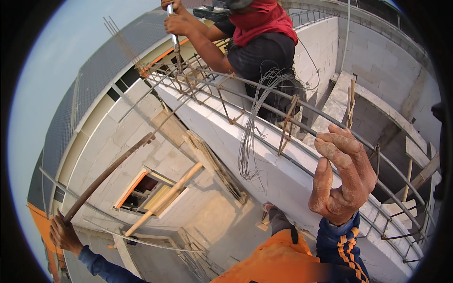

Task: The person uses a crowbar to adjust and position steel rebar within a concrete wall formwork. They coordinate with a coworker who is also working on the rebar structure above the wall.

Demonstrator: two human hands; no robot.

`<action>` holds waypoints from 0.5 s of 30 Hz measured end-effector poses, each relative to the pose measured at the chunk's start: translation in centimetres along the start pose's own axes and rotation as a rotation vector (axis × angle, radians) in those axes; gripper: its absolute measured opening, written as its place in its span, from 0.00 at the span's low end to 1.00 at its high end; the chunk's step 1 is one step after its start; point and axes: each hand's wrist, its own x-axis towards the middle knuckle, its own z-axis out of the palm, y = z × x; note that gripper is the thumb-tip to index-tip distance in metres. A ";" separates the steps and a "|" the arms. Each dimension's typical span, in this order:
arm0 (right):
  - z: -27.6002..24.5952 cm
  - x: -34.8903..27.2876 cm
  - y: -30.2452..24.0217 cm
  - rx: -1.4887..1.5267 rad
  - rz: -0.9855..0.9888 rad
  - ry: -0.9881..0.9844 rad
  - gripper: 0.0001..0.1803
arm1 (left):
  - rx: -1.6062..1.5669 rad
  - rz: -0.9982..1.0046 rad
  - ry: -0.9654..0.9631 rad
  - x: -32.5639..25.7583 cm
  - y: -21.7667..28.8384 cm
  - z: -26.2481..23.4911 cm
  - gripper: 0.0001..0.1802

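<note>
At the lower left, my left hand (pixel 65 234) is closed around a long rusty steel bar (pixel 106 177). The bar slants up toward a rebar cage (pixel 264 96), and its far end meets a thin rod running to the cage. My right hand (pixel 343 177) is raised by the cage's near part, fingers bent and thumb apart, with nothing visible in it. The cage lies along the top of a white block wall (pixel 273 172). A loose bundle of thin tie wire (pixel 257 113) drapes over the cage, left of my right hand.
Across the wall a person in a red face cloth (pixel 264 23) grips a silver bar tool (pixel 172 28) against the cage. Below left are a window opening (pixel 141 193), a wooden pole (pixel 165 198) and planks (pixel 212 165). Upright rods (pixel 125 45) stick up at the wall's far end.
</note>
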 end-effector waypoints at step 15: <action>7.6 -13.9 -6.5 1.094 0.029 -0.943 0.40 | -0.740 0.472 0.287 5.4 3.7 -11.9 0.16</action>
